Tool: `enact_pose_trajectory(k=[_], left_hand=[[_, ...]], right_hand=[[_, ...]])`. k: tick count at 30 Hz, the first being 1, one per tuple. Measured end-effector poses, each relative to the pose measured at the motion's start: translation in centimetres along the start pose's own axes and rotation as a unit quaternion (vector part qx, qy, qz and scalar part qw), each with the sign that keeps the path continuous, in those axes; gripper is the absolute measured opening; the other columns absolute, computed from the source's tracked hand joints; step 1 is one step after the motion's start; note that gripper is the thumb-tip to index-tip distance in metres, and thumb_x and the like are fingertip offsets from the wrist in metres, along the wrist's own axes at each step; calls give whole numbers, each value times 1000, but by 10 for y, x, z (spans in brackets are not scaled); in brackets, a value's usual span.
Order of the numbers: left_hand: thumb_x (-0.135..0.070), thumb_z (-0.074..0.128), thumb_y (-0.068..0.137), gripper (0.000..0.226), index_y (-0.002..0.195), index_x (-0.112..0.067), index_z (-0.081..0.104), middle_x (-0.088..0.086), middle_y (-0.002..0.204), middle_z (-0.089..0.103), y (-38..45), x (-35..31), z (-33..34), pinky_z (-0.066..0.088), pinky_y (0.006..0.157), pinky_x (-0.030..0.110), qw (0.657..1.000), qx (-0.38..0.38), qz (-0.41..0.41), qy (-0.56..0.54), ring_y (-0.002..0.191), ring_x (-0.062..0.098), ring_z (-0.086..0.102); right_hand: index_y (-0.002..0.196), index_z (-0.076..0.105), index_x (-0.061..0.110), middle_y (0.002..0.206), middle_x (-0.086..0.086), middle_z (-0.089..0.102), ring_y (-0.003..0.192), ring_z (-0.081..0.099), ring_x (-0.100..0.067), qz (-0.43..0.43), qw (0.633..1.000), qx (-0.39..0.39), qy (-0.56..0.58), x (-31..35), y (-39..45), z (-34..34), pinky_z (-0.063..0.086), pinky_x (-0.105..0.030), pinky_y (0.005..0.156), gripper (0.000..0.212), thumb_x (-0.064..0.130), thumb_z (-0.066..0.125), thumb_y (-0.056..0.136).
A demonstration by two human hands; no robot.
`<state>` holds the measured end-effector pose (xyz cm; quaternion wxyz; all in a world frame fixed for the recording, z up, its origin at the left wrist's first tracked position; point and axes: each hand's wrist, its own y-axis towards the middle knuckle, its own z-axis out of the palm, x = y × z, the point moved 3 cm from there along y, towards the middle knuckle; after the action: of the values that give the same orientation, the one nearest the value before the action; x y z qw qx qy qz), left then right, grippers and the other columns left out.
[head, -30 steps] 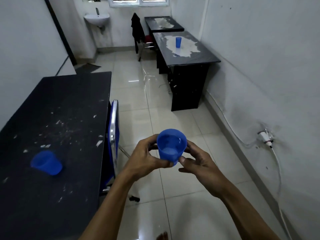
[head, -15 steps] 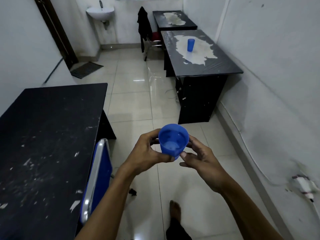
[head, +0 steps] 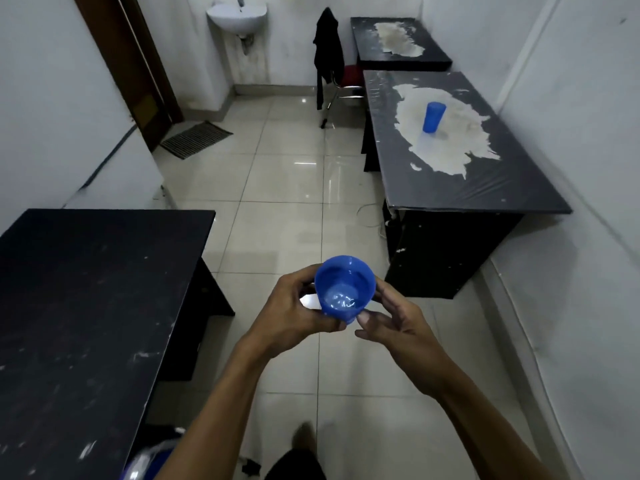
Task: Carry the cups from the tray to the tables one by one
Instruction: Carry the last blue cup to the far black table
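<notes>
I hold a blue cup (head: 344, 287) with water in it upright over the tiled aisle, between both hands. My left hand (head: 292, 315) grips its left side, and my right hand (head: 389, 320) pinches its right side and base. A second blue cup (head: 433, 117) stands on the black table (head: 485, 192) ahead on the right, on a pale worn patch. Another black table (head: 86, 306) is close on my left. No tray is in view.
A farther black table (head: 401, 58) stands behind the right one, with a chair (head: 341, 81) draped in dark clothing beside it. A sink (head: 237, 13), a brown door (head: 128, 60) and a floor mat (head: 195, 138) are at the back left. A blue chair edge (head: 145, 467) shows at bottom left.
I have walked forward down the aisle with the cup held in both hands. The right table is nearer, and the left table's cup and the blue chair have slid out of view.
</notes>
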<state>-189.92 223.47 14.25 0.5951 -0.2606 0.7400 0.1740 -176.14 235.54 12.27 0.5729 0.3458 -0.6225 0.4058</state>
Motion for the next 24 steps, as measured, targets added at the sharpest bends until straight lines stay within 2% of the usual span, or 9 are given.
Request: enact_pose_trajectory(k=[2, 6, 9, 13, 15, 19, 24], left_hand=[[-2, 87, 63, 68, 121, -29, 65, -11, 116, 69, 43, 6, -13, 56, 94, 47, 1000, -1, -3, 2, 113, 13, 61], [-3, 87, 62, 68, 121, -28, 64, -10, 116, 69, 129, 15, -44, 56, 92, 49, 1000, -2, -3, 3, 113, 13, 62], [-3, 88, 62, 68, 121, -29, 64, -10, 115, 70, 196, 16, -72, 55, 94, 47, 1000, -2, -2, 12, 112, 12, 62], [-4, 88, 63, 69, 121, -31, 63, -15, 114, 69, 284, 9, -111, 55, 96, 41, 1000, 0, -2, 18, 111, 7, 62], [-5, 88, 63, 69, 122, -32, 63, -17, 113, 69, 326, 5, -128, 55, 97, 42, 1000, 2, -4, 27, 110, 4, 61], [-5, 88, 63, 69, 124, -28, 63, -11, 114, 70, 411, 6, -154, 53, 98, 47, 1000, 5, 3, 28, 111, 12, 63], [-5, 88, 62, 69, 123, -26, 64, -9, 116, 70, 522, 14, -181, 55, 94, 47, 999, 4, 8, 31, 112, 15, 62]], right_hand=[[134, 45, 46, 127, 31, 56, 113, 67, -17, 2, 1000, 5, 1, 0, 46, -9, 58, -39, 92, 56, 11, 60, 94], [137, 47, 41, 127, 29, 58, 112, 67, -19, -1, 1000, -3, 7, 3, 137, -20, 57, -42, 92, 56, 11, 61, 93], [132, 48, 44, 119, 33, 60, 109, 68, -18, 2, 1000, -11, 14, 12, 208, -25, 58, -41, 90, 54, 11, 61, 91], [133, 48, 42, 125, 24, 58, 108, 68, -17, 1, 999, -22, 26, 33, 300, -33, 59, -38, 89, 55, 9, 61, 92], [131, 48, 45, 121, 28, 60, 107, 69, -18, 5, 999, -20, 28, 41, 343, -39, 59, -37, 88, 54, 9, 60, 92], [129, 49, 46, 110, 40, 61, 105, 68, -23, -1, 999, -25, 25, 54, 426, -54, 58, -40, 90, 53, 8, 60, 93], [131, 51, 44, 113, 33, 63, 103, 67, -34, 0, 999, -22, 25, 60, 537, -83, 55, -48, 94, 54, 6, 61, 93]])
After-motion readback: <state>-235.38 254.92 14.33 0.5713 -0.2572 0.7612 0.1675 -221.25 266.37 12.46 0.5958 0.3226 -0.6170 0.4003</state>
